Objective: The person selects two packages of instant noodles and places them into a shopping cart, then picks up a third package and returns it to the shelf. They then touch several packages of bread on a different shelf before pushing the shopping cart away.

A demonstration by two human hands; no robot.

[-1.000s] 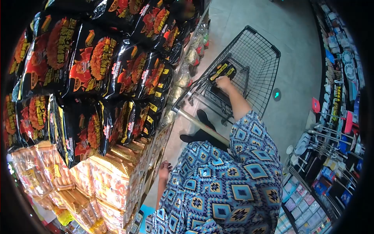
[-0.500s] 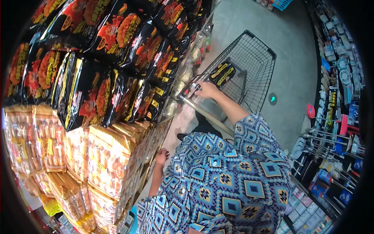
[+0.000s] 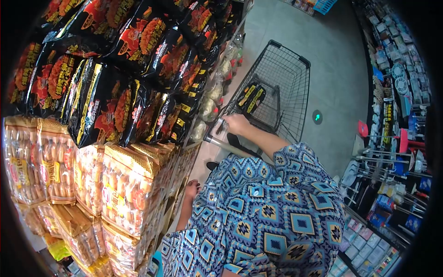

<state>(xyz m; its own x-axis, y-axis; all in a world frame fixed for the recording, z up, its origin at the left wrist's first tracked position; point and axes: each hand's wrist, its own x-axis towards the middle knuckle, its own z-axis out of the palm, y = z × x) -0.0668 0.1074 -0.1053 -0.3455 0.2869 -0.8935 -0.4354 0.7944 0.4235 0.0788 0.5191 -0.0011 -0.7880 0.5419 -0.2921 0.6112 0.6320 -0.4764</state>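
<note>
Cart of black wire mesh (image 3: pixel 302 59) at a slant in the grey-floored aisle (image 3: pixel 334 83), with a pale tubular push handle (image 3: pixel 229 146) across its near end. Inside the cart, toward the left of that near end, a glossy black packet with bold yellow markings (image 3: pixel 251 98), lying just beyond the right hand (image 3: pixel 236 123) and apart from it. Right hand at the cart's near left corner, beside the end of the push handle, with fingers bent downward by a small metallic fitting (image 3: pixel 222 126). Cannot tell how tightly closed, with the fingertips out of sight.

Left hand (image 3: pixel 192 188) low at the person's left side, well apart from the cart, with fingers loosely curled, neither spread wide nor pressed together. Near it, stacked clear packs with gold tops and brown, finger-shaped contents (image 3: pixel 124 194). Above those, large glossy black bags printed in red, orange and yellow (image 3: pixel 140 39). Between the bags and the cart, pale rounded goods in clear wrapping (image 3: pixel 213 94).

Below, a loose blue, black and cream diamond-patterned shirt (image 3: pixel 277 217). Right of the cart, a dark round floor disc with a green arrow (image 3: pixel 317 117).
</note>
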